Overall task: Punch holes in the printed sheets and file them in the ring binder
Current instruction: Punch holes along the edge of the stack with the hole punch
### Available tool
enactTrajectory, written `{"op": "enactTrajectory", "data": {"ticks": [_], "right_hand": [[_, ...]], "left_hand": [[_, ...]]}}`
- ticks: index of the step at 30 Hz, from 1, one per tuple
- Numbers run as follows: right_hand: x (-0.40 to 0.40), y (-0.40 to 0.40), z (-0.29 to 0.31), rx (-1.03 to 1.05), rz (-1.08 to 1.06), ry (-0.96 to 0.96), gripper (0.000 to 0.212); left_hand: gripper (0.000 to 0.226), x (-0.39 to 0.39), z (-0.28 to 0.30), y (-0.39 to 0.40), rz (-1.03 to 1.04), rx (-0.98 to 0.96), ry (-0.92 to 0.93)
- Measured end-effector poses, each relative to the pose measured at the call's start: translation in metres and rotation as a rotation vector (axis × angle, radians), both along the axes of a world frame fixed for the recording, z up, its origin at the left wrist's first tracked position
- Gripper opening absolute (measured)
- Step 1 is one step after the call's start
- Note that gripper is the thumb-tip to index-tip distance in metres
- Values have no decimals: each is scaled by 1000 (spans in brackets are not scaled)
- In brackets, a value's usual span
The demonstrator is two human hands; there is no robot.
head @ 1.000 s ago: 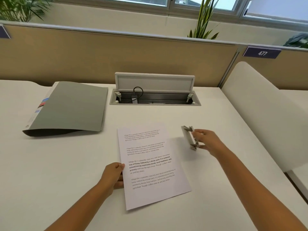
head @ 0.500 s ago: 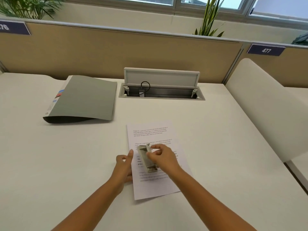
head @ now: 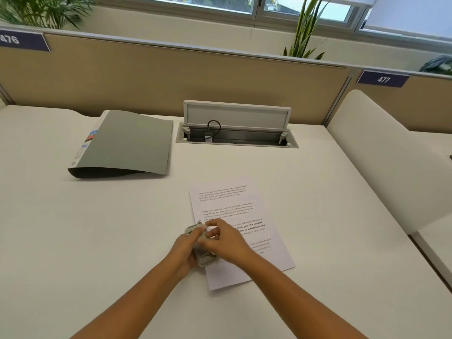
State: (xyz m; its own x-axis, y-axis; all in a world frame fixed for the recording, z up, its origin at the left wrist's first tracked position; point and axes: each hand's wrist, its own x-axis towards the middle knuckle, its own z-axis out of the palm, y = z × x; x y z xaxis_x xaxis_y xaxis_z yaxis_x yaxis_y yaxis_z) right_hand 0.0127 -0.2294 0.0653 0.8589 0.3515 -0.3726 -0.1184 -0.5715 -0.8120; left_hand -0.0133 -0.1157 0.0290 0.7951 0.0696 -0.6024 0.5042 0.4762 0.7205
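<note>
A printed sheet (head: 242, 211) lies on the white desk in front of me. A small metal hole punch (head: 204, 259) sits at the sheet's left edge, mostly hidden by my hands. My left hand (head: 186, 250) grips it from the left and my right hand (head: 223, 239) holds it from above and the right. A grey ring binder (head: 127, 143) lies shut at the back left, well apart from both hands.
An open cable box (head: 236, 138) with a raised lid is set in the desk at the back centre. A beige partition (head: 171, 77) runs behind it. A white rounded divider (head: 389, 155) stands on the right.
My right hand carried the hole punch from the right of the sheet over to its left edge. My left hand left the paper and took hold of the punch too.
</note>
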Motion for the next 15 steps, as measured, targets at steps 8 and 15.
{"op": "enactTrajectory", "data": {"ticks": [8,15], "right_hand": [[55,-91,-15,-389,-316,-213,46],[63,-122,-19,-301,-381,129,43]], "left_hand": [[22,4,-3,12,71,-149,69],[14,7,-2,15,113,-229,67]]}}
